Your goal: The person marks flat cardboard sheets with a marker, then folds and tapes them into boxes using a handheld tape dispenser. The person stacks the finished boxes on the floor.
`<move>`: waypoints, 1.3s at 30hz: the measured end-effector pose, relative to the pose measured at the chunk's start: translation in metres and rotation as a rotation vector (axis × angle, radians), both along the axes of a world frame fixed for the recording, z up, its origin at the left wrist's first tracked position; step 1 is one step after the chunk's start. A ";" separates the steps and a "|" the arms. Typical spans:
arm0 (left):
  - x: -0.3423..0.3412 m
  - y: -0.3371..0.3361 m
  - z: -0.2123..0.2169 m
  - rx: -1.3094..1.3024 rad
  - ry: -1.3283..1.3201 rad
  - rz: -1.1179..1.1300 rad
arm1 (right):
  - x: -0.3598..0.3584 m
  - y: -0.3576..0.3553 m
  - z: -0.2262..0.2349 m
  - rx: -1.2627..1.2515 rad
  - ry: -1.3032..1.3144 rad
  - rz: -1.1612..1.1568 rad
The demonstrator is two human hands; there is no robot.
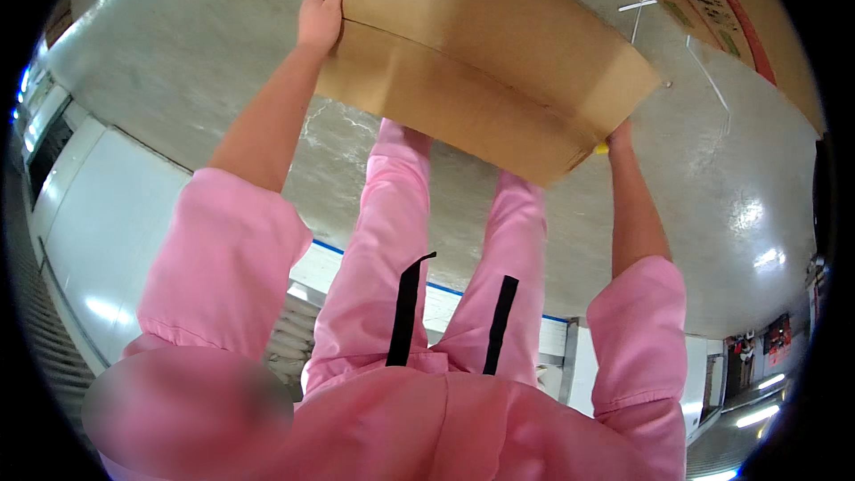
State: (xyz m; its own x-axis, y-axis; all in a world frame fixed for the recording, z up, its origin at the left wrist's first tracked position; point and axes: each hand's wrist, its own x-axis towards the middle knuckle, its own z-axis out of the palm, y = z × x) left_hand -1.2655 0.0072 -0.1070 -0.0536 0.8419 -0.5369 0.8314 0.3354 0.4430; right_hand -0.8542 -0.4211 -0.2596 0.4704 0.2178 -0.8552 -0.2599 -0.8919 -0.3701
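Note:
A wide brown cardboard sheet (481, 53), plain on the side facing me, is held up in front of my legs. A crease runs along its length. My left hand (322, 16) grips its left edge, with the thumb lying on the near face and the other fingers hidden behind. At the lower right corner, my right hand (621, 134) holds the sheet's edge, its fingers mostly out of sight behind the board. A small yellow thing (603, 149) shows beside that hand, too little of it visible to name.
Grey, shiny concrete floor (712, 169) spreads around me. A large printed cardboard box (712, 0) with a red stripe stands at the upper right. White panels (116, 214) line the left side. White lines (708, 76) mark the floor near the box.

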 end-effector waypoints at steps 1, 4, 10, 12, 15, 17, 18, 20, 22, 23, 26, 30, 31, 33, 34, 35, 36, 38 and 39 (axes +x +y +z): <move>0.007 0.002 -0.006 -0.039 0.017 0.000 | 0.015 -0.025 -0.007 0.019 -0.006 -0.033; -0.018 -0.010 -0.005 -0.008 -0.027 0.043 | -0.033 0.009 0.028 0.233 -0.061 -0.231; -0.024 -0.004 0.004 -0.060 0.049 0.004 | -0.071 0.071 0.087 0.232 0.131 -0.837; -0.008 -0.002 0.005 -0.114 -0.028 0.159 | -0.056 0.063 0.076 0.223 0.132 -0.836; -0.020 -0.009 0.022 -0.119 -0.470 0.372 | -0.044 0.071 0.071 0.199 0.129 -0.769; -0.072 -0.024 0.040 -0.062 -0.571 0.586 | -0.050 0.094 0.082 0.175 0.141 -0.692; -0.088 -0.029 0.064 -0.098 -0.543 0.713 | -0.056 0.104 0.092 0.166 0.132 -0.655; -0.163 -0.043 0.102 0.090 -0.360 0.822 | -0.091 0.146 0.117 0.167 0.165 -0.523; -0.204 -0.046 0.165 0.214 -0.553 0.878 | -0.134 0.202 0.146 0.221 0.168 -0.309; -0.251 -0.055 0.187 0.253 -0.304 0.937 | -0.160 0.238 0.163 0.286 0.153 -0.147; -0.287 -0.050 0.252 0.529 -0.382 1.088 | -0.218 0.375 0.231 0.547 -0.173 0.468; -0.295 -0.008 0.257 0.694 -0.506 1.084 | -0.242 0.572 0.266 0.607 -0.310 0.627; -0.316 -0.014 0.245 0.678 -0.510 1.072 | -0.254 0.606 0.277 0.621 -0.227 0.558; -0.327 0.007 0.182 0.470 -0.494 0.977 | -0.236 0.673 0.304 0.758 -0.132 0.320; -0.304 0.031 0.147 0.489 -0.482 0.714 | -0.228 0.687 0.314 0.871 -0.115 0.133; -0.264 0.068 0.126 0.499 -0.363 0.608 | -0.223 0.690 0.328 0.915 -0.132 0.057; -0.238 0.091 0.090 0.540 -0.010 0.404 | -0.213 0.679 0.336 0.947 -0.169 -0.019; -0.210 0.130 0.046 0.287 0.037 0.812 | -0.207 0.625 0.332 0.918 -0.224 0.194; -0.212 0.149 0.030 0.154 -0.099 0.938 | -0.217 0.590 0.333 0.893 -0.191 0.306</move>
State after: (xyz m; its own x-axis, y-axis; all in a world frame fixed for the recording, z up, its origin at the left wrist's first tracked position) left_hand -1.4770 0.1566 -0.0773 -0.7028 0.5411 -0.4618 0.2101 0.7781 0.5919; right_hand -1.0709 0.1691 0.0733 0.3992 0.8878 -0.2291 0.0725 -0.2797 -0.9574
